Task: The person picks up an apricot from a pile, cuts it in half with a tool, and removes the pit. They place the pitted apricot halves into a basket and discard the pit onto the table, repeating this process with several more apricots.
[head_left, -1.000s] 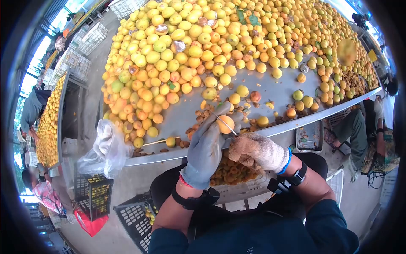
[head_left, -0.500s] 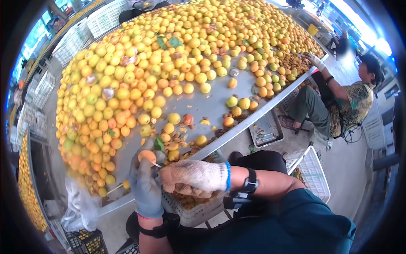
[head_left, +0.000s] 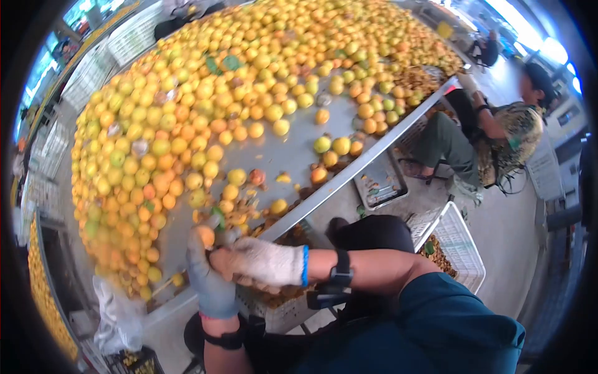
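My left hand (head_left: 212, 287), in a grey-coated glove, is closed around an orange apricot (head_left: 204, 235) at the table's near edge. Right beside it, my right hand (head_left: 269, 262) wears a white knitted glove with a blue cuff. Its fingers are curled shut against the left hand. The thin pale tip of what looks like a small knife stuck out of this fist a moment ago; blur and the gloves hide it now. Just beyond both hands lie loose apricots (head_left: 278, 206), brown scraps and a green leaf (head_left: 218, 218).
A large heap of apricots (head_left: 180, 118) covers much of the metal table (head_left: 261, 153). White crates with scraps stand below the edge, one (head_left: 470, 249) at the right. A metal tray (head_left: 381, 187) lies on the floor. A co-worker (head_left: 498, 134) sits at the right.
The view has shifted slightly, so the table and heap sit farther left. My right hand has closed in on the left hand and the apricot. The thin tip between them no longer shows.
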Available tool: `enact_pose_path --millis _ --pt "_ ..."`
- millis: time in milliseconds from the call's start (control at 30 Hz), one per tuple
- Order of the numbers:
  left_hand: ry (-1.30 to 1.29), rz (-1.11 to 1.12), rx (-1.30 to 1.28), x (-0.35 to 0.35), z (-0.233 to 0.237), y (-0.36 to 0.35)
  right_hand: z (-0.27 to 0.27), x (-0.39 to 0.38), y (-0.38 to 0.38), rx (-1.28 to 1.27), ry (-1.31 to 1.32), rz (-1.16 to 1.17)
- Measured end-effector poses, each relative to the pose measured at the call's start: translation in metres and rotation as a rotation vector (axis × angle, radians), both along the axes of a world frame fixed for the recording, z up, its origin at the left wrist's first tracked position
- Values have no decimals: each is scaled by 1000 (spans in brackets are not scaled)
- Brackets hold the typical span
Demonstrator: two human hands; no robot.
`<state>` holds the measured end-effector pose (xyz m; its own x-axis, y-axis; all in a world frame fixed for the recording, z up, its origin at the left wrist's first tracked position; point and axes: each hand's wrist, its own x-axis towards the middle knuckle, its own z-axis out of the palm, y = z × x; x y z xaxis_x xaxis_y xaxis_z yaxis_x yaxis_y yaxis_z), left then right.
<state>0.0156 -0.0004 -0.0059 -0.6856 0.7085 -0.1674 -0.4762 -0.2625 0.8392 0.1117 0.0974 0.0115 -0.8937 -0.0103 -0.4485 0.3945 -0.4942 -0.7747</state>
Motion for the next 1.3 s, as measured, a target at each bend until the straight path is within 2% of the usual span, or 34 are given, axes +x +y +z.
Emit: enact_pose_path --millis 33,100,200,267,333,367,400,467,533,567,600,633,667,733,800,867,900,933,1000,1033,1133,1167,1267,1300 --pt "33 16 6 2 -1 -2 6 4 0 -58 5 -22" --pt "-64 -101 41 -2 1 -7 19 7 3 -174 -19 -14" --pt "-182 -156 273 2 10 -1 13 4 0 -367 -67 31" --pt "-200 -101 245 7 22 1 12 7 -5 -498 26 -34" --pt "-204 -65 193 8 23 2 4 7 -5 -390 87 -61" --pt "-197 -56 155 5 17 2 1 10 0 -463 83 -12" --pt "-189 -44 118 2 12 1 6 10 5 -298 18 -22" --pt "-190 -17 130 -8 5 0 -1 15 22 -137 -5 110" --pt "-233 55 131 -17 1 -3 15 20 32 173 74 53" --pt "-192 6 155 -21 -2 -6 21 17 34 190 71 -76" --pt "260 41 -34 -24 -10 -9 26 14 36 213 71 -202" --pt "707 65 -231 -25 -22 -11 34 5 35 401 84 -221" --pt "828 66 -247 -20 -18 -8 37 -3 33 587 92 -245" --pt "1070 92 -278 -10 -10 -3 6 -15 27 695 289 -302" --pt "739 -44 -298 -3 -2 -5 5 -14 26 657 284 -277" --pt "474 -124 -281 -3 5 -7 21 -14 33 476 102 -174" --pt "355 -163 -249 -6 5 -10 14 -13 35 395 164 -200" --pt "235 -202 -217 -8 5 -12 6 -10 39 240 144 -210" --pt "185 -148 -136 -10 2 -13 -3 -7 45 -68 103 -227" --pt "160 -116 -97 -12 1 -14 -3 0 42 -57 159 -220" --pt "69 -79 -69 -19 10 -19 18 13 40 181 89 -24" --pt "83 -93 -82 -20 13 -21 29 13 37 377 4 84" --pt "102 -113 -183 -16 10 -19 37 16 44 516 162 -54" --pt "100 -118 -229 -12 7 -18 28 11 42 384 287 -256"
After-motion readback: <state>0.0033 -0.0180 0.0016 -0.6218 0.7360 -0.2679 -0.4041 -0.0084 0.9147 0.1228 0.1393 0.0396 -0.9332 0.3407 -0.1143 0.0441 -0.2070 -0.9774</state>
